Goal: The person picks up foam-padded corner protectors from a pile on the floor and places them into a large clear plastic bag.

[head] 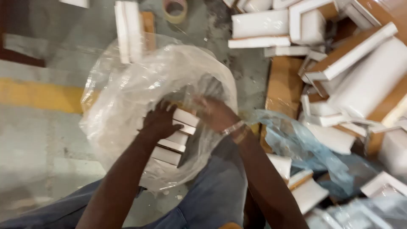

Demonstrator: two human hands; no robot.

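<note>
A: Looking down at yr lap, both yr hands are inside a big clear plastic bag (140,85) that sits on the floor just in front of yr knees, centre-left of the scene.

B: What's the left hand (160,121) doing?

A: Fingers curled over the top of a stack of white blocks (174,142) w/ tan edges, lying inside the bag. Pressing or gripping — can't tell which, the film blurs it.

B: And the right hand (214,112)?

A: Just right of the left one, knuckles up, fingers tucked into the bag by the far end of the same stack. Whether it's clenched on a block or on the plastic, can't tell. There's a bracelet (234,127) on that wrist.

B: Where's the stack exactly?

A: Near side of the bag, btwn yr two hands, blocks lying flat one over another.

B: What else is around?

A: Right side: a loose heap of white foam pieces (364,80), many w/ tan cardboard backing, plus a crumpled blue plastic sheet (301,144) touching yr right forearm. Far centre: a roll of tape (175,10) on the concrete floor (38,140). Far left of that, two white strips (128,29) just beyond the bag. A yellow floor stripe (40,95) runs in from the left edge.
</note>
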